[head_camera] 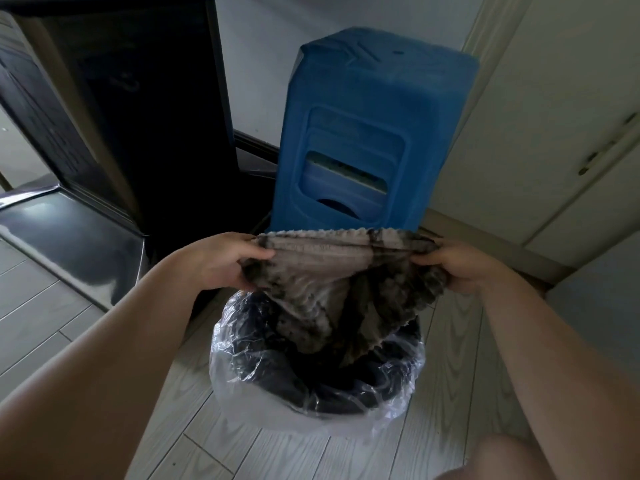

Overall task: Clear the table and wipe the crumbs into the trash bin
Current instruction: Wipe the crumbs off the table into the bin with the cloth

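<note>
Just two hands point(221, 261) point(460, 265), one cloth point(332, 271), one bin point(311, 382)

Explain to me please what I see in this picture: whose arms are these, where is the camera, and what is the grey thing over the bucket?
There is no machine here. The two bare arms belong to a person who wears one wide-angle camera on the head, so you look forward and down as that person does.

The left hand and the right hand each grip one end of a grey, textured cleaning cloth. The cloth is stretched between them and its lower part hangs down over the bin's opening.

Below it, on the pale wood-look floor, stands a dark round trash bin lined with a clear plastic bag. Probably the person is dropping crumbs from the cloth into it, though no crumbs are visible.

Behind the bin is a blue plastic stool, and to the left a dark cabinet. The table is not in view.
</note>
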